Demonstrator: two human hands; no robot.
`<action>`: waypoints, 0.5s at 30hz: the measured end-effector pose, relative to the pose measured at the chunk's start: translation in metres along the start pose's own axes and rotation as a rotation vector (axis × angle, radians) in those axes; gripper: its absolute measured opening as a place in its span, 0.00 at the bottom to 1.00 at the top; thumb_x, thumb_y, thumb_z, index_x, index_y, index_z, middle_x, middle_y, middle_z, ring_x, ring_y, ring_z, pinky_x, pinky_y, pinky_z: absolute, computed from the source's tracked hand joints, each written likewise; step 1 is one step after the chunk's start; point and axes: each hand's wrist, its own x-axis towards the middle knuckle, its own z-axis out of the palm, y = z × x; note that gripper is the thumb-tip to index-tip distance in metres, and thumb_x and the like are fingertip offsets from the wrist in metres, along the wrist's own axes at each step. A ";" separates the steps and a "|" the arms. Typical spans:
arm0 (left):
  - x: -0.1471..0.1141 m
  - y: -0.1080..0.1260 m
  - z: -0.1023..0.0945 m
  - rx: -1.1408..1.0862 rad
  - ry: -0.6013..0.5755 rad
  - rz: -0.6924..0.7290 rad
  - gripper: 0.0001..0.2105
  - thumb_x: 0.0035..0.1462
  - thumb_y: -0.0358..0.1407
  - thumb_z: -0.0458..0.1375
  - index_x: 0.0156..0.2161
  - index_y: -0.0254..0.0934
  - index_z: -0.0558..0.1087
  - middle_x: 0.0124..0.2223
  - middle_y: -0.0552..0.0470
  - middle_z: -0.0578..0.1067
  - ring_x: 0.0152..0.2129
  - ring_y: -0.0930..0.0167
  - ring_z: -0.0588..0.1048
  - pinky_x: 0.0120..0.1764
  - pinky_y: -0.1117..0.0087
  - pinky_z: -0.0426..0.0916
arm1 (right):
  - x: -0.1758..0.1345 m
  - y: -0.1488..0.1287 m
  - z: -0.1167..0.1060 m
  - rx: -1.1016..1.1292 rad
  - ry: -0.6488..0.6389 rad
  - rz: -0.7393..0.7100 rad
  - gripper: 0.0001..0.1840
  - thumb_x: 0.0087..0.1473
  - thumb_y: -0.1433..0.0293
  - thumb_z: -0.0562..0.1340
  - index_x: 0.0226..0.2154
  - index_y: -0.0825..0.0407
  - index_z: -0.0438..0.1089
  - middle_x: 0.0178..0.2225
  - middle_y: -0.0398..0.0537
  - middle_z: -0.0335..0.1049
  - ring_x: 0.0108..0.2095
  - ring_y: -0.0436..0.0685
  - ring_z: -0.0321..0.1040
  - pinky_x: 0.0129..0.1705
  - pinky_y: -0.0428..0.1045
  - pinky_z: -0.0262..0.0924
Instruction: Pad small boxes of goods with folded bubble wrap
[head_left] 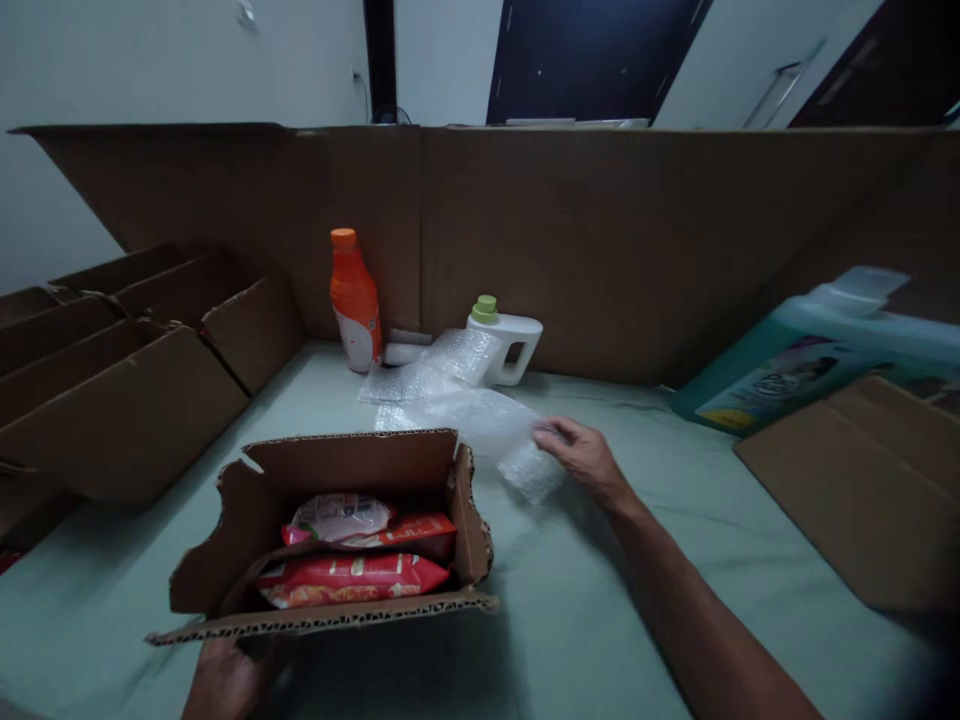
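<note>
An open cardboard box (pixel 345 460) stands in front of me, holding several snack packets, among them a red packet (pixel 352 580) and a whitish clear packet (pixel 341 515). My left hand (pixel 229 680) is at the box's near left underside, gripping it; its fingertips are hidden by the cardboard. To the right of the box, my right hand (pixel 589 460) pinches the edge of a sheet of bubble wrap (pixel 480 415), which trails back toward the bottles and is partly blurred.
An orange bottle (pixel 354 300) and a white jug with a green cap (pixel 517 335) stand near the cardboard back wall (pixel 645 240). Cardboard compartments (pixel 135 410) are at left. A large teal jug (pixel 795 350) leans behind a cardboard piece (pixel 862 490) at right.
</note>
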 end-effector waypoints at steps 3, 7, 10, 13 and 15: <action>-0.002 0.000 -0.001 0.032 -0.003 -0.006 0.29 0.54 0.61 0.52 0.50 0.42 0.73 0.42 0.45 0.78 0.43 0.50 0.76 0.57 0.43 0.68 | -0.036 0.038 -0.053 -0.114 0.074 0.180 0.16 0.50 0.59 0.60 0.32 0.53 0.75 0.29 0.55 0.77 0.33 0.66 0.74 0.39 0.61 0.69; -0.001 0.001 -0.002 0.048 0.022 -0.001 0.29 0.54 0.60 0.52 0.50 0.41 0.73 0.41 0.44 0.78 0.44 0.49 0.76 0.54 0.44 0.71 | -0.087 0.054 -0.067 -0.412 0.407 0.212 0.23 0.51 0.60 0.62 0.49 0.50 0.75 0.50 0.65 0.74 0.53 0.81 0.67 0.54 0.77 0.57; 0.003 0.004 -0.005 -0.013 0.018 0.022 0.29 0.49 0.60 0.57 0.49 0.43 0.73 0.43 0.46 0.80 0.45 0.51 0.78 0.52 0.49 0.74 | -0.117 0.027 -0.038 -0.347 0.335 0.006 0.25 0.59 0.60 0.60 0.57 0.44 0.70 0.62 0.57 0.67 0.62 0.76 0.62 0.62 0.74 0.57; 0.006 0.008 -0.010 -0.054 -0.067 -0.015 0.31 0.42 0.59 0.61 0.46 0.40 0.73 0.42 0.44 0.81 0.41 0.51 0.80 0.44 0.52 0.78 | -0.139 -0.022 0.006 -0.064 -0.065 -0.223 0.30 0.61 0.63 0.61 0.65 0.45 0.62 0.65 0.54 0.64 0.64 0.69 0.62 0.64 0.68 0.60; 0.007 0.010 -0.011 -0.058 -0.085 -0.024 0.30 0.43 0.58 0.62 0.45 0.38 0.73 0.41 0.43 0.81 0.39 0.52 0.81 0.40 0.54 0.78 | -0.150 -0.053 0.033 0.084 -0.282 -0.289 0.40 0.57 0.65 0.63 0.69 0.48 0.55 0.67 0.57 0.61 0.65 0.69 0.61 0.64 0.67 0.61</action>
